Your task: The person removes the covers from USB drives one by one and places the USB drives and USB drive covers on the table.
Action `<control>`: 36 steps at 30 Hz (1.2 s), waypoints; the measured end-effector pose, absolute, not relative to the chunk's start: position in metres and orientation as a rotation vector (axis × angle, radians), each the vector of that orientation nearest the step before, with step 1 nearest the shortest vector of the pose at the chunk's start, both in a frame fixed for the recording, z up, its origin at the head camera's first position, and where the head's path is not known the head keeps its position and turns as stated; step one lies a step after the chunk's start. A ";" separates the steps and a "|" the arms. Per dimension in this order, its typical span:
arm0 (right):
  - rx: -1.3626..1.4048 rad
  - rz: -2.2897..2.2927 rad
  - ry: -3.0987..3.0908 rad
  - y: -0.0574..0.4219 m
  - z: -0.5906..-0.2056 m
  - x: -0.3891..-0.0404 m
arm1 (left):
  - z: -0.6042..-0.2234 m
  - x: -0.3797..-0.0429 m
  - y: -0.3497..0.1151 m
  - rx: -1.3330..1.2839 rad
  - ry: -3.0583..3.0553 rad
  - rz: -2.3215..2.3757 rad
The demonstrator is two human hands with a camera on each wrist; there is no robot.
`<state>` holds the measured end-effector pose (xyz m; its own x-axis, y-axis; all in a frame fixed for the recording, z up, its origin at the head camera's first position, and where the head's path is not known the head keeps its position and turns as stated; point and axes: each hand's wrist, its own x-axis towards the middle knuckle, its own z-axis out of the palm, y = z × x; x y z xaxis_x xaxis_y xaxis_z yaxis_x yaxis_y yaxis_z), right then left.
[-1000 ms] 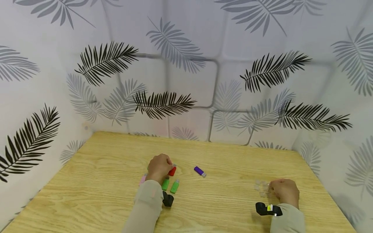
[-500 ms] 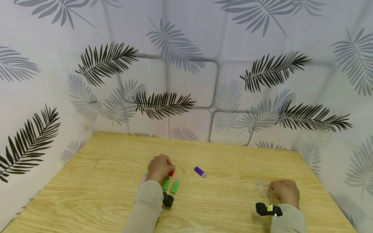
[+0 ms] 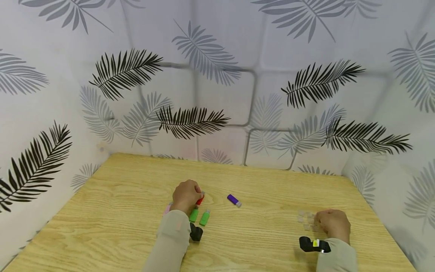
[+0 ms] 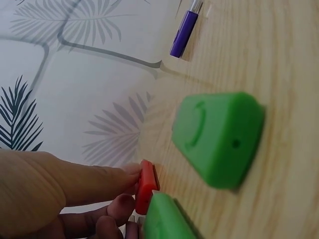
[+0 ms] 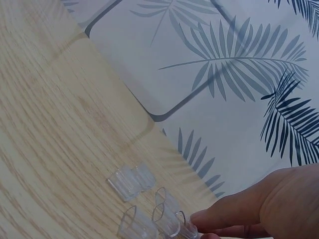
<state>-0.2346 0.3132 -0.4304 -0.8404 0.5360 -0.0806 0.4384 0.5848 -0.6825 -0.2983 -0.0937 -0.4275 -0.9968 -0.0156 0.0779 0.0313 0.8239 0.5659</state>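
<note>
My left hand (image 3: pixel 186 196) pinches a red USB stick (image 4: pixel 146 188) between thumb and fingertips, low over the table. Its metal plug shows at the far end in the head view. Two green USB sticks (image 3: pixel 205 218) lie just nearer than that hand, and a pink one (image 3: pixel 167 208) is half hidden by the wrist. To the right lies a purple USB stick (image 3: pixel 233 200). Over on the right, my right hand (image 3: pixel 333 223) holds a clear plastic cap (image 5: pixel 187 225) at its fingertips. Several more clear caps (image 5: pixel 124 183) lie beside it on the wood.
The wood-grain table (image 3: pixel 255 241) runs back to a pale curtain (image 3: pixel 221 94) with leaf prints, which also closes both sides. Black wrist cameras (image 3: pixel 314 244) sit on both sleeves.
The red USB stick has tilted slightly and drawn in closer under my left fingers. My right hand stays at the clear caps, and the other sticks lie as before.
</note>
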 end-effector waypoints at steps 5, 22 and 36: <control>-0.776 1.078 -2.670 0.312 -0.430 -0.234 | -0.427 -0.299 -0.095 -0.022 -2.917 -0.913; -0.579 1.075 -2.709 0.297 -0.413 -0.238 | -0.420 -0.300 -0.096 -0.073 -2.880 -0.989; -0.423 1.056 -2.789 0.254 -0.398 -0.248 | -0.414 -0.300 -0.093 -0.122 -2.873 -1.057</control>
